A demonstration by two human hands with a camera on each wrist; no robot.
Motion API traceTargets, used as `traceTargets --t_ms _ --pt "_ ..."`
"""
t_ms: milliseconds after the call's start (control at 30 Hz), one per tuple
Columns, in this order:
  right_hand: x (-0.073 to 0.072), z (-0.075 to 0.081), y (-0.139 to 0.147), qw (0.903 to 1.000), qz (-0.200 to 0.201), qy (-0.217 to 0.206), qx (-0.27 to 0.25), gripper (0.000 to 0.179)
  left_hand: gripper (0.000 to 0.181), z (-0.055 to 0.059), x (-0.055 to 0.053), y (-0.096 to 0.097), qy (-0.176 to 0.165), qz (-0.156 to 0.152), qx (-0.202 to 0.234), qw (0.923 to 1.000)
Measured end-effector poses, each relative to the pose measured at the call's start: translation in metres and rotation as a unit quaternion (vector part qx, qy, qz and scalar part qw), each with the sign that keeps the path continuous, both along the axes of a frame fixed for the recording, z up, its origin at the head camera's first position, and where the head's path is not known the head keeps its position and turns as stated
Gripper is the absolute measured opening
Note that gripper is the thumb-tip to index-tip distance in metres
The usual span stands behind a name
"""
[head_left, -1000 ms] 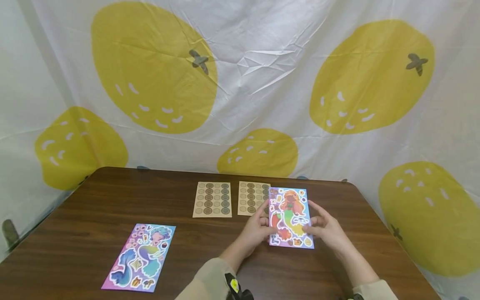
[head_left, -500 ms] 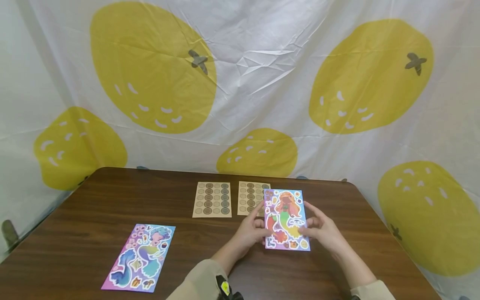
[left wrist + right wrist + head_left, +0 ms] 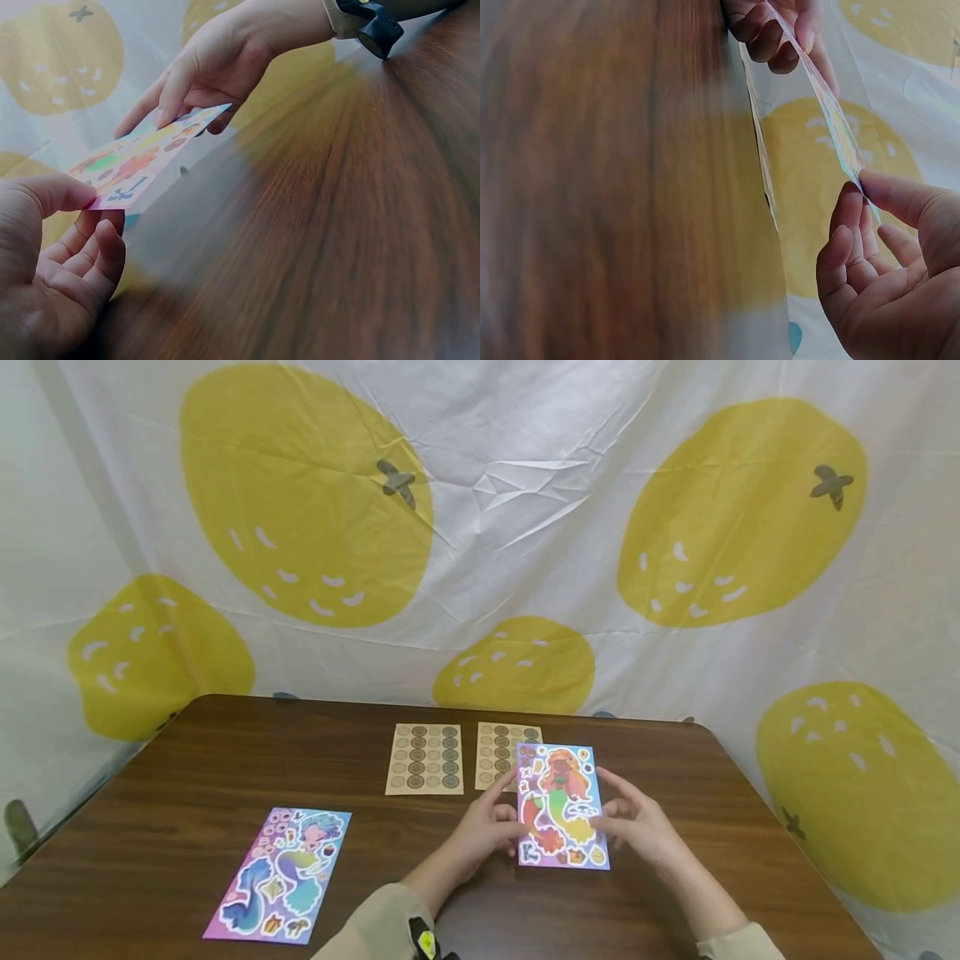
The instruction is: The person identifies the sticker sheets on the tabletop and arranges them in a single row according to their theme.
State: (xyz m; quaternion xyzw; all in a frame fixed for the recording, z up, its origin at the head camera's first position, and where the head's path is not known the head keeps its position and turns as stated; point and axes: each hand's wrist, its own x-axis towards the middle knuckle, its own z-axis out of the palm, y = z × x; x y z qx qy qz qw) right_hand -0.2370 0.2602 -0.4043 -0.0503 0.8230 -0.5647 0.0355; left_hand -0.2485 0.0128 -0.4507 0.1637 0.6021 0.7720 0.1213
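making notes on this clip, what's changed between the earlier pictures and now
The orange-haired mermaid sheet, held between the left hand and right hand, has shifted to the person's left and slightly lower in the head view, both hands moving with it. Nothing was taken hold of or let go. The blue-haired mermaid sheet, left tan sheet and right tan sheet stayed put.

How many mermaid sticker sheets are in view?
2: the orange-haired sheet, held between the left hand and right hand, and the blue-haired sheet, lying on the table at left. Any underneath would be hidden.
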Motion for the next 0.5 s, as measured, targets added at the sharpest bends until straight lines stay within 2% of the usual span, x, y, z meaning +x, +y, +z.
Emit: traceTargets --t_ms 500 --pt "0.009 0.000 -0.014 0.9988 0.046 0.014 -0.014 0.077 0.083 0.001 0.007 -0.026 0.002 0.006 -0.013 0.9999"
